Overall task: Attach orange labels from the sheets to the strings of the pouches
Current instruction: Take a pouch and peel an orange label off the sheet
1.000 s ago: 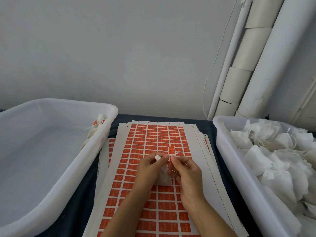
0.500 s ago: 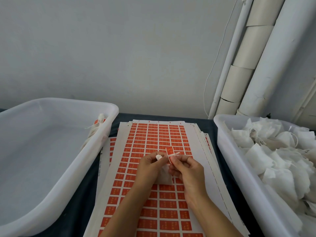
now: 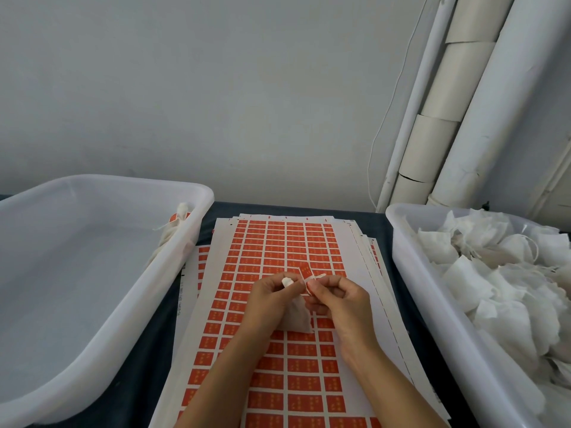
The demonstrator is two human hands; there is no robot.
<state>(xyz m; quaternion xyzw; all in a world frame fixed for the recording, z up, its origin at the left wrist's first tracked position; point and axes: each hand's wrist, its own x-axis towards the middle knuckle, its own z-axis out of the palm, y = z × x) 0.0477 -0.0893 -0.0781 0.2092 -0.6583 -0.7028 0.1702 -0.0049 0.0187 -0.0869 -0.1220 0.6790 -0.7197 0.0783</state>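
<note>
Two bare hands meet over a stack of label sheets (image 3: 278, 242). The left hand (image 3: 272, 301) curls around a small white pouch (image 3: 298, 316), gripping its gathered neck. The right hand (image 3: 343, 301) pinches the pouch's string (image 3: 318, 277) and an orange label (image 3: 305, 270) between thumb and forefinger. Yellow print on the labels is too small to read. A white tub (image 3: 92, 319) at left holds one labelled pouch (image 3: 173, 230); the tub at right (image 3: 432, 304) holds a heap of unlabelled pouches (image 3: 494, 282).
</note>
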